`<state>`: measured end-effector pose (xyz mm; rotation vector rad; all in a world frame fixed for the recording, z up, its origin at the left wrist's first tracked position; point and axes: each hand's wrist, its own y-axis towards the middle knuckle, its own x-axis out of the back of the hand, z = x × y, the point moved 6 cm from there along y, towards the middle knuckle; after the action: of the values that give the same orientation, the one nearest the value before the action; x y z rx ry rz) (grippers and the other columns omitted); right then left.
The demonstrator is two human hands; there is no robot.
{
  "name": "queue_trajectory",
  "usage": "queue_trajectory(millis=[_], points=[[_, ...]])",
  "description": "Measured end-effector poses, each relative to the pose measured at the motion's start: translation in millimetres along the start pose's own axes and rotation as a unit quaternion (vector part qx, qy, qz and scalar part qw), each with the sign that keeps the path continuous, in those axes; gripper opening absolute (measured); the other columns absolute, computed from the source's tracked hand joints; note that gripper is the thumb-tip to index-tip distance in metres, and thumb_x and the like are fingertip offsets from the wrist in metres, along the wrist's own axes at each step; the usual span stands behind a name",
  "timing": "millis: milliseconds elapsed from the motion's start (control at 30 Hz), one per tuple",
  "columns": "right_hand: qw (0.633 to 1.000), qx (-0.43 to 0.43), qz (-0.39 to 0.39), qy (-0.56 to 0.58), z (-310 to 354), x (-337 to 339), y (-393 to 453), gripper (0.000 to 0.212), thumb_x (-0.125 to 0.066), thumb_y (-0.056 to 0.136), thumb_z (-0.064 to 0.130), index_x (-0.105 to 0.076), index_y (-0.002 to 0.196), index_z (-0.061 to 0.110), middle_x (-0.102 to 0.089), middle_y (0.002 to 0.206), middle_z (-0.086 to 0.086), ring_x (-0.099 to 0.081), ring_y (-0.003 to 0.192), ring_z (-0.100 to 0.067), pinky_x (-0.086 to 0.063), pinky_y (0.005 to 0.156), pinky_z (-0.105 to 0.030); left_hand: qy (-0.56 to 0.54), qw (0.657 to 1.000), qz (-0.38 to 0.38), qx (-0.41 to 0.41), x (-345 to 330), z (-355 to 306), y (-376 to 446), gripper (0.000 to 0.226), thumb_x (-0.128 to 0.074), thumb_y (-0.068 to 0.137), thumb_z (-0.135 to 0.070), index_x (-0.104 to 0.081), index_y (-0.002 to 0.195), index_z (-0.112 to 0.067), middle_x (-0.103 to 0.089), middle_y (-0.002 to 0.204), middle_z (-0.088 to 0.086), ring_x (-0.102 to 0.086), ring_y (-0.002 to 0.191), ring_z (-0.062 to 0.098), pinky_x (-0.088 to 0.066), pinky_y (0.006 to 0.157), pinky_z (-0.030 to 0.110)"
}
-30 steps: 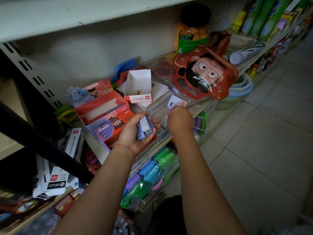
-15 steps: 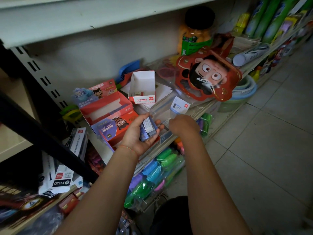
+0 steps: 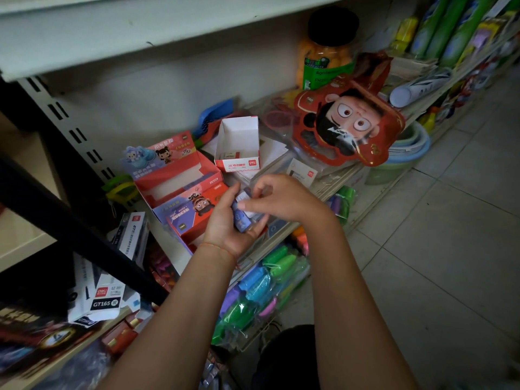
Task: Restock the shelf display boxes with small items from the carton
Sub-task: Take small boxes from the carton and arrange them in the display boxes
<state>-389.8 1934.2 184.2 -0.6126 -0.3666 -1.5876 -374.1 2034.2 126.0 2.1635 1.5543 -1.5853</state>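
Both hands' grip on small blue items (image 3: 242,218), seemingly erasers, cluttered shelf (image 3: 332,190), tiled floor (image 3: 450,235)

A white and black box (image 3: 105,301) low on the left reads "GT165" in white on a black label, with a red "deli" logo square above it. The small open white box (image 3: 237,144) on the shelf has a red front strip reading "2B" followed by Chinese characters and a "deli" logo. The orange jar (image 3: 326,63) at the back carries a green label with partly readable letters, "Agnite" and "FH2"; Chinese print on the red display boxes (image 3: 174,175) is too small to read.
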Motion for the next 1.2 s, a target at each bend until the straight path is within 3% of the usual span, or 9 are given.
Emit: queue_trajectory(millis=[67, 200, 367, 467, 567, 733, 900, 1100, 1200], points=[[1.0, -0.009, 0.011, -0.022, -1.6, -4.1, 1.6, 0.035, -0.08, 0.072, 0.045, -0.062, 0.086, 0.019, -0.062, 0.082, 0.006, -0.061, 0.079, -0.012, -0.049, 0.07, -0.031, 0.02, 1.0, 0.002, -0.008, -3.6, -1.7, 1.0, 0.039, -0.055, 0.095, -0.041, -0.065, 0.12, -0.014, -0.071, 0.112, 0.007, -0.068, 0.105, 0.019, -0.055, 0.088, 0.034], [0.999, -0.013, -0.007, -0.045, -0.1, -0.5, -0.2, 0.034, -0.077, 0.075, 0.038, -0.066, 0.094, 0.011, -0.069, 0.091, -0.003, -0.066, 0.086, -0.017, -0.056, 0.082, -0.04, 0.031, 0.999, 0.005, -0.017, -8.7, -0.9, 1.6, 0.035, -0.05, 0.097, -0.044, -0.069, 0.103, -0.014, -0.075, 0.093, 0.007, -0.073, 0.081, 0.017, -0.056, 0.08, 0.034], [0.999, 0.007, -0.022, -0.04, 6.3, -1.4, -0.2, 0.031, -0.079, 0.077, 0.032, -0.066, 0.096, 0.012, -0.068, 0.091, -0.004, -0.066, 0.085, -0.019, -0.056, 0.081, -0.042, 0.015, 0.999, -0.01, -0.034, -11.4, -2.1, 2.7, 0.036, -0.046, 0.099, -0.041, -0.067, 0.1, -0.013, -0.075, 0.087, 0.008, -0.072, 0.078, 0.017, -0.05, 0.09, 0.034], [0.992, 0.04, -0.054, -0.109, 17.1, -0.4, 0.8, 0.025, -0.077, 0.078, 0.024, -0.068, 0.091, 0.005, -0.068, 0.089, -0.011, -0.065, 0.083, -0.025, -0.056, 0.078, -0.042, 0.013, 0.999, -0.025, -0.043, -12.3, -2.5, 6.4, 0.035, -0.043, 0.1, -0.041, -0.066, 0.103, -0.014, -0.074, 0.085, 0.006, -0.069, 0.08, 0.017, -0.057, 0.075, 0.031], [0.989, 0.053, -0.07, -0.115, 23.5, -2.6, 1.3, 0.019, -0.074, 0.081, 0.019, -0.064, 0.095, 0.011, -0.065, 0.099, -0.006, -0.062, 0.089, -0.023, -0.055, 0.079, -0.04, 0.004, 0.998, -0.038, -0.046, -13.1, -1.5, 8.7, 0.035, -0.042, 0.1, -0.041, -0.065, 0.099, -0.014, -0.074, 0.076, 0.005, -0.071, 0.066, 0.015, -0.059, 0.054, 0.027], [0.993, 0.021, -0.119, 0.017, 7.4, 17.1, 4.1, 0.009, -0.069, 0.082, 0.013, -0.065, 0.09, 0.016, -0.065, 0.088, 0.001, -0.063, 0.078, -0.015, -0.052, 0.069, -0.027, -0.018, 0.998, -0.031, -0.056, -11.1, -4.3, 7.6, 0.035, -0.051, 0.094, -0.045, -0.065, 0.104, -0.015, -0.069, 0.099, 0.006, -0.065, 0.092, 0.018, -0.052, 0.093, 0.036], [0.976, -0.039, -0.213, -0.006, -37.5, 43.6, 6.2, 0.023, -0.058, 0.088, 0.001, -0.071, 0.106, 0.009, -0.066, 0.108, -0.009, -0.063, 0.096, -0.025, -0.052, 0.081, -0.032, -0.027, 0.998, -0.051, -0.038, -5.8, -1.0, 9.0, 0.018, -0.058, 0.092, -0.031, -0.065, 0.089, -0.014, -0.065, 0.076, 0.004, -0.061, 0.071, 0.015, -0.058, 0.059, 0.028], [0.968, -0.085, -0.232, -0.038, -58.7, 33.0, 13.9, 0.015, -0.068, 0.084, 0.002, -0.06, 0.087, 0.015, -0.07, 0.102, -0.016, -0.066, 0.097, -0.031, -0.055, 0.086, -0.039, -0.056, 0.997, -0.045, -0.031, -5.3, 2.6, 9.3, 0.017, -0.058, 0.092, -0.026, -0.062, 0.084, -0.012, -0.065, 0.067, 0.005, -0.06, 0.072, 0.017, -0.056, 0.058, 0.029], [0.969, -0.093, -0.2, -0.113, -60.9, 26.5, 17.4, 0.013, -0.068, 0.084, 0.006, -0.067, 0.093, 0.015, -0.071, 0.1, -0.011, -0.067, 0.097, -0.03, -0.055, 0.085, -0.037, -0.074, 0.996, -0.043, -0.031, -6.8, 2.6, 8.8, 0.018, -0.058, 0.092, -0.024, -0.06, 0.08, -0.011, -0.063, 0.061, 0.005, -0.058, 0.072, 0.017, -0.054, 0.065, 0.033]])
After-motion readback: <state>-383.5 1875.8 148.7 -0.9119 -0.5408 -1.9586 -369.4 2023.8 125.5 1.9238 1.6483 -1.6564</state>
